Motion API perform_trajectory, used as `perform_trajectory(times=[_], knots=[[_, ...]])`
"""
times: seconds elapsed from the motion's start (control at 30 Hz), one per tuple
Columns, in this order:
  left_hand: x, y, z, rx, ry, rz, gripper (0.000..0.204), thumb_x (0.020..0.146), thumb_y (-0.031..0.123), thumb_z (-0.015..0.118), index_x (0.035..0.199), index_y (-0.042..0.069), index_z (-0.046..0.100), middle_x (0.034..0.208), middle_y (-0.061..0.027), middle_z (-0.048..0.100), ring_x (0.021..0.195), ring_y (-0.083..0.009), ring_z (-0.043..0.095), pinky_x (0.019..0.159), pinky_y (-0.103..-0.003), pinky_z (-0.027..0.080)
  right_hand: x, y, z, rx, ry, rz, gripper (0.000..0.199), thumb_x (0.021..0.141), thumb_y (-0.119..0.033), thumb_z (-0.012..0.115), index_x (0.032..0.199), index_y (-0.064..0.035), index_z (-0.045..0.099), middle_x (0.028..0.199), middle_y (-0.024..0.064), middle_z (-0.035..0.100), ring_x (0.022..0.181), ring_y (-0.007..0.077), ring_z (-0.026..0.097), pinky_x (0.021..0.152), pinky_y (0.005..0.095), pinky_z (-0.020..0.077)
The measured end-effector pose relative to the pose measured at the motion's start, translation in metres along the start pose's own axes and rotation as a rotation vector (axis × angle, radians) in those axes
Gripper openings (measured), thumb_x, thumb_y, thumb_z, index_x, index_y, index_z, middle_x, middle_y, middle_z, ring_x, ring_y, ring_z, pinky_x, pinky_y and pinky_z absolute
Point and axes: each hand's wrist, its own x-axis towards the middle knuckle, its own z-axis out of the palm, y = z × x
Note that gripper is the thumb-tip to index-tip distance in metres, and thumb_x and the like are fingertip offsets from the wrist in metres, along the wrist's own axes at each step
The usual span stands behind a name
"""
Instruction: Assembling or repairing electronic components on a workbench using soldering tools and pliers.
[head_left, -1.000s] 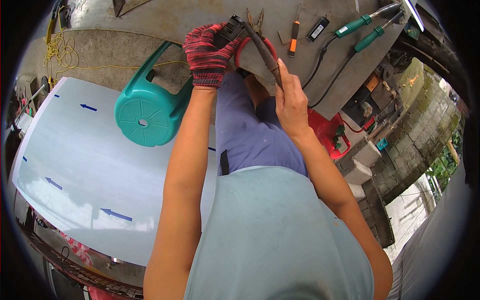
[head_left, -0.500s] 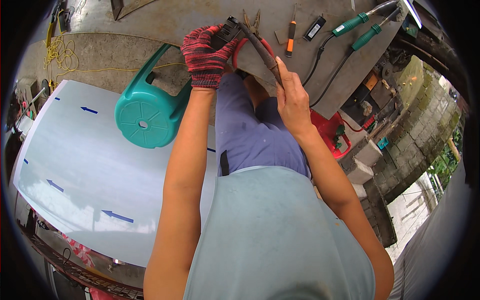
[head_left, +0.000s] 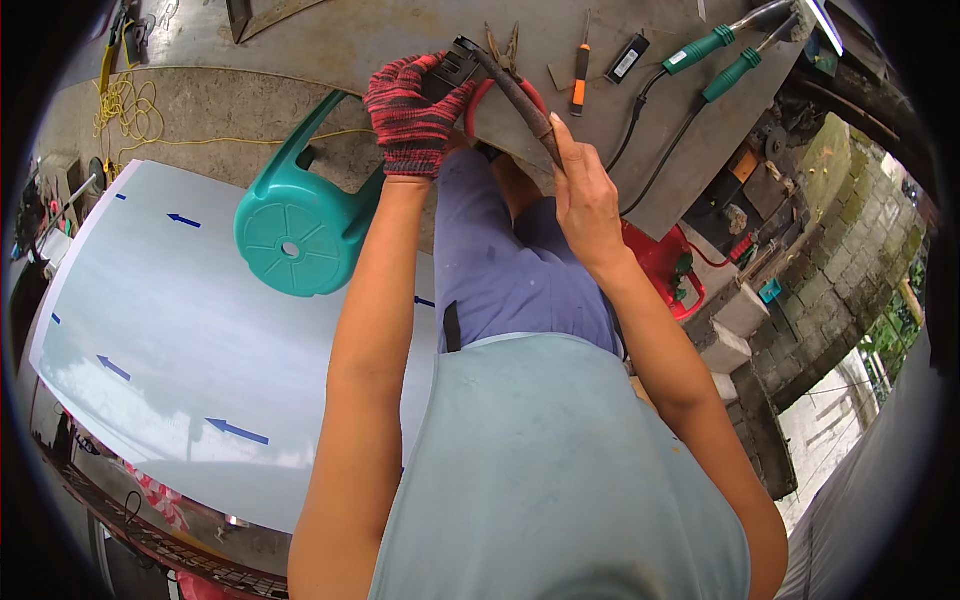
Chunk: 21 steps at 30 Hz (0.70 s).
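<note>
My left hand (head_left: 415,120), in a red and black knit glove, is closed around a small black slotted metal piece (head_left: 455,68) at the bench's near edge. Bare fingers of my right hand (head_left: 588,200) wrap the lower end of a dark, rust-brown file (head_left: 515,95). The file slants up to the left, and its far end meets the black piece; whether it touches or only overlaps, I cannot tell. Just behind the file lie pliers (head_left: 508,45) with red handles, partly hidden by it. My gloved fingers cover part of the black piece.
On the metal bench (head_left: 340,40) lie an orange and black screwdriver (head_left: 579,85), a small black box (head_left: 627,58) and two green-handled cabled tools (head_left: 700,50). A teal plastic stool (head_left: 300,235) stands left beside a pale sheet (head_left: 200,320) with blue arrows. Yellow cord (head_left: 128,105) crosses the floor.
The view has shifted very slightly. Both hands keep their holds on the black piece and the file, in nearly the same place.
</note>
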Motion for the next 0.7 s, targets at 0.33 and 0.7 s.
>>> perform_trajectory(times=[0.33, 0.7], knots=[[-0.001, -0.001, 0.001, 0.017, 0.034, 0.011, 0.051, 0.064, 0.03, 0.095, 0.108, 0.009, 0.077, 0.103, -0.0109, 0.071, 0.099, -0.0303, 0.065, 0.09, -0.043, 0.052, 0.001, 0.0, -0.004, 0.1, -0.022, 0.011, 0.071, 0.091, 0.006, 0.063, 0.156, -0.0137, 0.044, 0.105, 0.0157, 0.06, 0.088, 0.0359, 0.065, 0.078, 0.0462, 0.053], [0.0, -0.001, -0.001, -0.03, -0.016, -0.016, 0.05, 0.065, 0.027, 0.094, 0.109, 0.01, 0.077, 0.103, -0.0094, 0.071, 0.099, -0.0298, 0.064, 0.09, -0.042, 0.051, 0.004, 0.0, -0.01, 0.126, -0.054, 0.031, 0.071, 0.09, 0.007, 0.062, 0.155, -0.0139, 0.044, 0.101, 0.017, 0.058, 0.085, 0.0373, 0.064, 0.076, 0.0471, 0.0522]])
